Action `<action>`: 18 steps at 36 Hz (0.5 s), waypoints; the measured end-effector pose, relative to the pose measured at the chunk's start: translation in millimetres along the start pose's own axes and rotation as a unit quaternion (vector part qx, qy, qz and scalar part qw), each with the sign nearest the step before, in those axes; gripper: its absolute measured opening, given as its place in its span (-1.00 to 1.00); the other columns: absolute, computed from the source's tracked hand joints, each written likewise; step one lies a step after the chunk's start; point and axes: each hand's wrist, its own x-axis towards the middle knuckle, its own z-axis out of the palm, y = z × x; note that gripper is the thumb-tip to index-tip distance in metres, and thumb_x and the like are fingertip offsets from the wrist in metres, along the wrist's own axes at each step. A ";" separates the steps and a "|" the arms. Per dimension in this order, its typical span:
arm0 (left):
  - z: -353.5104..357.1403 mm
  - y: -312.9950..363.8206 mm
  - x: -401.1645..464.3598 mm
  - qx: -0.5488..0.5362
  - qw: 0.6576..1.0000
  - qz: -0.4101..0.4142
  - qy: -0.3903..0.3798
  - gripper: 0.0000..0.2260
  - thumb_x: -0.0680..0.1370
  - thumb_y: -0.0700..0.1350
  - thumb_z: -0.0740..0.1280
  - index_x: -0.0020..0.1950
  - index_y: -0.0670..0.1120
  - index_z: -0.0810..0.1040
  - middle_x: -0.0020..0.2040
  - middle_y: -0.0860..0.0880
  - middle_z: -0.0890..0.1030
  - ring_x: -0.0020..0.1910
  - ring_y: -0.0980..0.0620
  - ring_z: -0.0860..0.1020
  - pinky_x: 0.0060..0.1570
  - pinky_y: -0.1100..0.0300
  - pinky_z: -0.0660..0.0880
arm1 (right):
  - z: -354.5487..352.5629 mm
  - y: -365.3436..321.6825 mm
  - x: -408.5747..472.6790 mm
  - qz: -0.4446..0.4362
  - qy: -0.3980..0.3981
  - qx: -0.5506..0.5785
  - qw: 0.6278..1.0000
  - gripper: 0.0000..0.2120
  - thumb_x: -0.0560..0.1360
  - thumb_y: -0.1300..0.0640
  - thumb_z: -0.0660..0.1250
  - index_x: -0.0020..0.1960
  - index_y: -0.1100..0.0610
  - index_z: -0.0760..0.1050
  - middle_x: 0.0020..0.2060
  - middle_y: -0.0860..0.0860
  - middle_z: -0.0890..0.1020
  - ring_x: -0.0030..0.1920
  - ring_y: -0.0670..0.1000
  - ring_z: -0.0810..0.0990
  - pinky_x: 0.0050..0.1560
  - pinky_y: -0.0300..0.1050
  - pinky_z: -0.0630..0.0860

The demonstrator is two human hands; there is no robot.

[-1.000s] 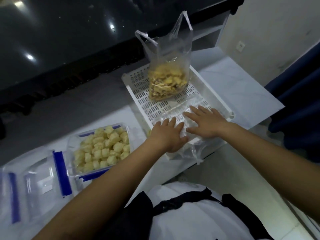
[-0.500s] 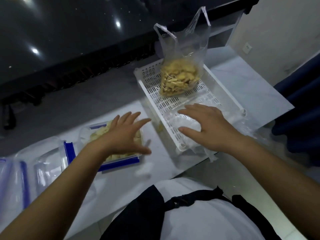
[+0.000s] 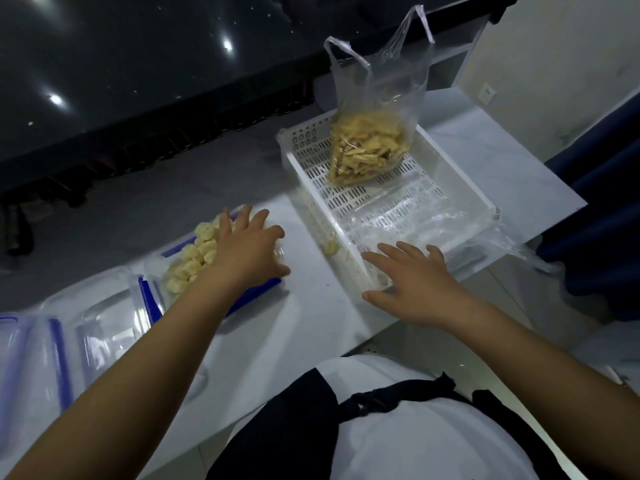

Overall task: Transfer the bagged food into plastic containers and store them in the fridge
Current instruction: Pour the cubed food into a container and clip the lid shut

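A clear plastic container (image 3: 156, 268) with blue clips holds pale yellow food cubes (image 3: 194, 258) on the white counter. My left hand (image 3: 246, 251) is spread flat over its right part, fingers straight. A white slotted basket (image 3: 311, 174) stands to the right. In it a clear bag of yellow food strips (image 3: 367, 150) stands upright at the far end, and an empty clear bag (image 3: 408, 220) lies flat at the near end. My right hand (image 3: 412, 282) hovers open at the basket's near corner, holding nothing.
Two clear lids or containers with blue clips (image 3: 59, 341) lie at the far left of the counter. One loose food piece (image 3: 330, 247) sits beside the basket's left wall. A dark glossy surface fills the background. A blue curtain (image 3: 602, 216) hangs at the right.
My left hand has left the empty bag in the basket and moved left onto the filled container. My right hand has slid back off the bag to the basket's near corner.
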 end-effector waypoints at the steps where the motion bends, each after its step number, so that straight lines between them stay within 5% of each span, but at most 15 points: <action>1: -0.7 5.9 1.9 -0.005 1.000 -0.004 0.011 -0.41 0.44 0.28 0.41 0.43 0.14 0.43 0.61 -0.09 0.18 0.62 -0.18 -0.03 0.52 -0.25 -0.23 | 1.7 0.4 -1.0 0.001 -0.001 0.000 1.000 -0.32 0.54 -0.35 0.15 0.58 -0.21 0.04 0.62 -0.06 0.07 0.61 0.08 0.00 0.52 0.32 -0.14; 4: -0.9 36.1 3.1 -0.057 0.996 0.025 0.058 -0.47 0.50 0.13 0.42 0.44 0.03 0.46 0.54 -0.15 0.33 0.56 -0.19 0.17 0.55 -0.12 0.04 | 5.7 1.1 -5.4 0.004 0.007 -0.001 1.000 -0.34 0.55 -0.33 0.15 0.58 -0.21 0.05 0.62 -0.04 0.07 0.61 0.09 -0.01 0.52 0.31 -0.18; 8: 10.2 81.0 -5.5 -0.203 0.971 0.028 0.121 -0.71 0.57 -0.10 0.36 0.28 -0.11 0.59 0.29 -0.10 0.58 0.27 -0.10 0.50 0.20 0.03 0.46 | 10.1 3.3 -11.5 0.004 0.017 -0.005 1.000 -0.35 0.56 -0.33 0.13 0.59 -0.22 0.06 0.62 -0.05 0.07 0.61 0.08 -0.04 0.52 0.29 -0.23; 18: 45.2 107.1 -0.6 -0.305 0.946 -0.076 0.079 -0.52 0.58 -0.14 0.32 0.50 -0.10 0.38 0.42 -0.12 0.45 0.33 -0.15 0.44 0.17 0.03 0.44 | 14.7 11.1 -20.3 -0.016 0.025 0.007 1.000 -0.30 0.56 -0.33 0.15 0.61 -0.20 -0.01 0.63 -0.01 -0.16 0.61 0.01 -0.18 0.51 0.19 -0.36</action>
